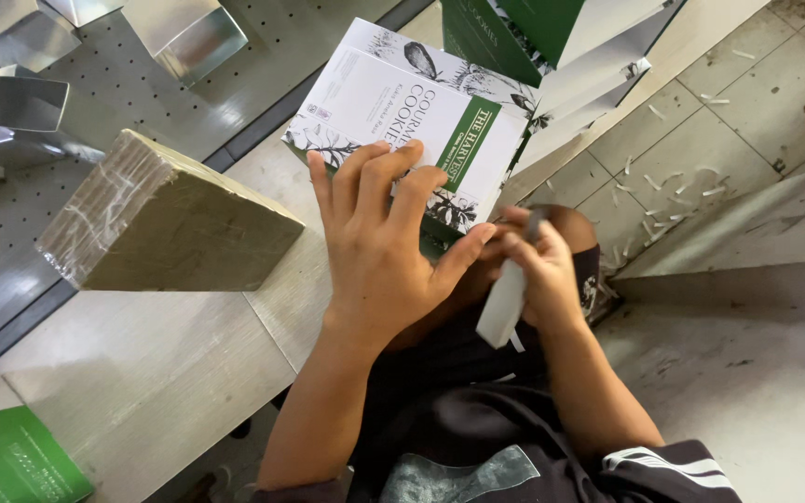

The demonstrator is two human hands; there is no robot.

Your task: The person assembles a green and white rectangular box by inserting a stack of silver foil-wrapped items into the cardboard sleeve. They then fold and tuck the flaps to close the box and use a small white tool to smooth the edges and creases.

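A pale worktop (170, 373) runs diagonally from lower left to upper centre of the frame, edged on the upper left by a perforated metal surface (132, 84) that carries several shiny square tins (25, 102). A tiled floor (747, 93) strewn with small paper scraps fills the right side. On the worktop at left centre sits a wrapped brown block (170, 219), apparently a bundle of flat sheets in clear film. At upper centre lies a white and green printed carton (412, 112), flat on the worktop edge, with more green and white cartons (552, 37) stacked just beyond it at the top of the frame. A green sheet (11, 461) shows in the lower left corner.

The left hand (388, 256) is spread wide, its fingers pressing on the near end of the carton, which lies directly under and above the fingertips in the frame. The right hand (542, 265), just to the right and touching the left thumb, is closed around a small pale flat tool (502, 303), near the carton's lower right corner.
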